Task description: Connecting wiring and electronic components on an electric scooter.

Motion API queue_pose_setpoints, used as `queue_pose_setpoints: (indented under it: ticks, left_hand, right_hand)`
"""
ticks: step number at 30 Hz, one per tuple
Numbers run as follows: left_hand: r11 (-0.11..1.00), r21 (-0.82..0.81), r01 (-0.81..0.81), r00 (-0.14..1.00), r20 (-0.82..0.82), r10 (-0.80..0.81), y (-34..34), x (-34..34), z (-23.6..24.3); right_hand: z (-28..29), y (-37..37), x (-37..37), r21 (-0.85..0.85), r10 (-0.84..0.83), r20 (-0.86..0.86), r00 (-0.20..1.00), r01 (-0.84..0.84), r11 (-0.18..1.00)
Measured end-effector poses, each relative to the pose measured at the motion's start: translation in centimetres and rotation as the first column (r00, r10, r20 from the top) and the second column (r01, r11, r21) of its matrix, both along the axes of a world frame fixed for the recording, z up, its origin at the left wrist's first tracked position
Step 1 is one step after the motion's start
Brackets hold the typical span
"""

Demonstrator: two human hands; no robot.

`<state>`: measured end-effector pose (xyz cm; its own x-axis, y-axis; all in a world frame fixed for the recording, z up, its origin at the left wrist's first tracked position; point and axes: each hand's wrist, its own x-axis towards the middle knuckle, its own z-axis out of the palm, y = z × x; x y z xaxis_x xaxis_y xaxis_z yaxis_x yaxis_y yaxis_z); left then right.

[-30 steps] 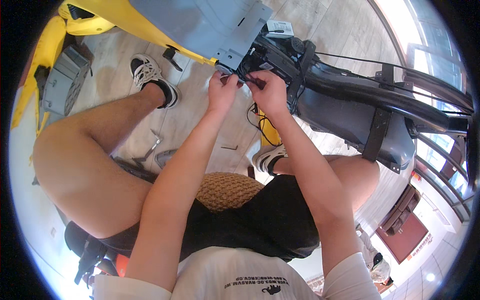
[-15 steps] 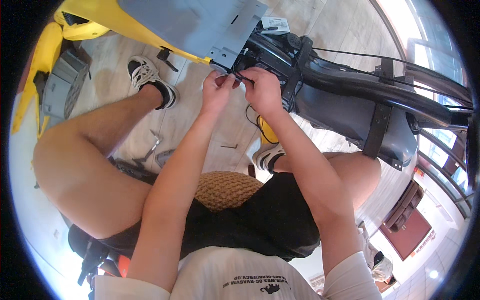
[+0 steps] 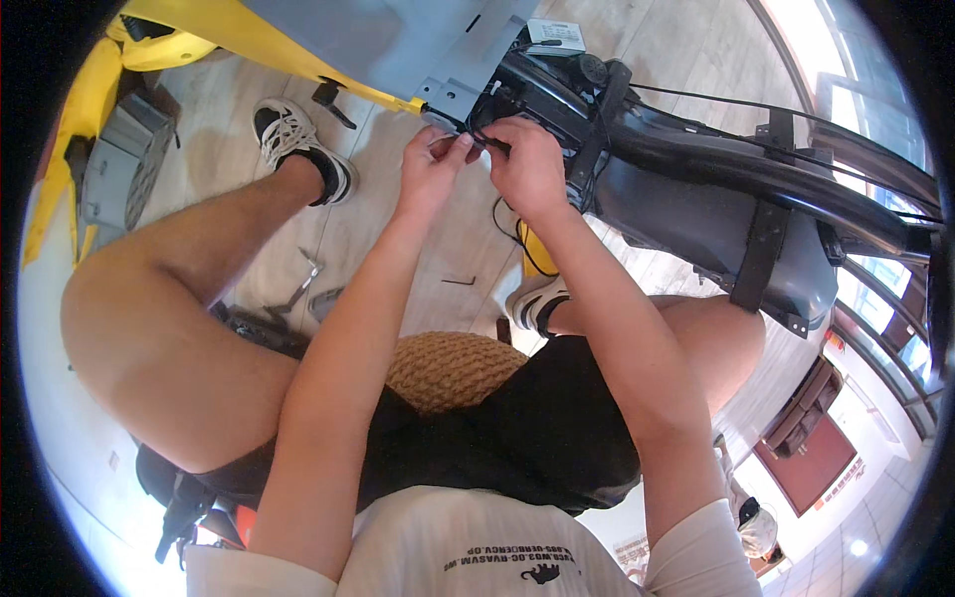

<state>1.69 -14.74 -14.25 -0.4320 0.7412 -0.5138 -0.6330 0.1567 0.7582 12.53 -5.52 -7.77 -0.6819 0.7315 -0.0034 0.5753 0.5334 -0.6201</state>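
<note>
My left hand (image 3: 430, 174) and my right hand (image 3: 527, 171) meet at the top centre, by the lower corner of a large grey panel (image 3: 398, 45) with a yellow edge strip (image 3: 288, 62). Thin black cable (image 3: 492, 141) runs between their fingertips. Both hands are closed in a pinch on it; the exact ends are hidden by the fingers. Just right of the hands lies a dark frame (image 3: 696, 164) with a thick black tube and strap-like metal brackets. A loose loop of black cable (image 3: 505, 227) hangs below my right hand.
A white box (image 3: 555, 38) rests beyond the frame. On the wood-look floor lie a hex key (image 3: 458, 282) and a hammer-like metal tool (image 3: 303, 284). Grey and yellow body parts (image 3: 124, 164) stand at the far left. My feet flank the work; a woven brown seat (image 3: 453, 370) is beneath me.
The hands stay together at the panel corner, with the fingers shifted slightly around the cable. The whole view has moved a little.
</note>
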Motion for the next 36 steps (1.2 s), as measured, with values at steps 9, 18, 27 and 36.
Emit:
queue_pose_setpoints:
  ticks: [9, 18, 27, 36]
  left_hand:
    - [0.999, 0.015, -0.048, 0.992, -0.117, 0.049, 0.8, 0.4, -1.0]
    - [0.999, -0.035, -0.037, 0.968, -0.248, 0.028, 1.0, 0.3, -2.0]
    - [0.999, -0.037, -0.028, 0.997, -0.072, 0.025, 1.3, -0.1, -1.2]
    - [0.995, -0.084, -0.045, 0.999, 0.0, 0.045, 1.6, -0.1, -0.5]
  right_hand:
    - [0.2, 0.1, 0.1, 0.011, -0.012, 0.032, 0.999, 0.012, 1.0]
    - [0.5, -0.4, 0.3, -0.028, -0.101, 0.023, 0.995, 0.102, 0.994]
    - [2.4, -0.2, -1.3, -0.103, -0.207, 0.342, 0.916, 0.256, 0.961]
    - [1.2, -0.5, 0.0, 0.008, -0.155, 0.169, 0.973, 0.156, 0.988]
